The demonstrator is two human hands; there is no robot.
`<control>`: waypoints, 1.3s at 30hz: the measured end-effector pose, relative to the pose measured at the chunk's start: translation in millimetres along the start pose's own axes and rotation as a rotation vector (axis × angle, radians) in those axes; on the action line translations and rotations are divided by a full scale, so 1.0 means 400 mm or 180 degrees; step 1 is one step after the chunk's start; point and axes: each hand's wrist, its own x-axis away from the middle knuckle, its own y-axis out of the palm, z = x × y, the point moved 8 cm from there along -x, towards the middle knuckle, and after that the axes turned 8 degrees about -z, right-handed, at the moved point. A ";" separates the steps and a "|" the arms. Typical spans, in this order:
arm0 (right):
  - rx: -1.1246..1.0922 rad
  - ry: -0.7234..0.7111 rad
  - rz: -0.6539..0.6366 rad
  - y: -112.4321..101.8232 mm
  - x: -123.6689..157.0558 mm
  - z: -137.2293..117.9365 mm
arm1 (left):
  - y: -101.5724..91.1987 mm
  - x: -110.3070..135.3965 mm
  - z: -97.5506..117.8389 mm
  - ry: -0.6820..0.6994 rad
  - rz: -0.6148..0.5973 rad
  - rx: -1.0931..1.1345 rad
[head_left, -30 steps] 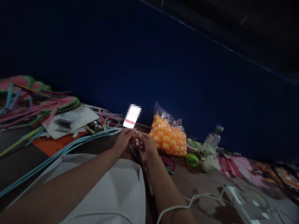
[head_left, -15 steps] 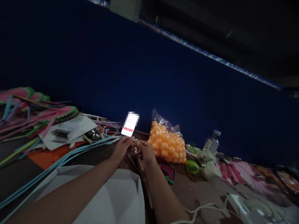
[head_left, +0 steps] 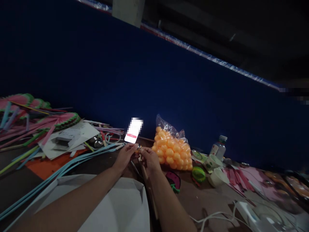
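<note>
Dim tabletop [head_left: 190, 193]; hands, left [head_left: 124, 157] and right [head_left: 149, 159], fingertip to fingertip.

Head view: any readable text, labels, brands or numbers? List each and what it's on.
No text can be read anywhere.
On the phone screen: pixelated, only a red bar shows.
On the bottle label: too small to read.
On the white printed sheet: dark marks, too blurred.
On the paper cups: green print, unreadable.
On the small piece pinched between the left hand and the right hand: no print visible.
</note>
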 end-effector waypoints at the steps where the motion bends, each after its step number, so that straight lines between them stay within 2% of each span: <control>1: -0.0011 -0.0003 0.0000 0.001 0.001 -0.001 | 0.000 0.000 0.000 -0.0010 0.0000 -0.0010; 18: -0.0101 0.0053 0.0171 0.001 0.006 -0.001 | 0.003 0.003 -0.001 -0.0021 0.0020 -0.0026; 39: -0.0594 0.0158 0.0069 0.017 -0.002 0.000 | 0.008 0.005 -0.003 -0.0076 -0.0008 0.0060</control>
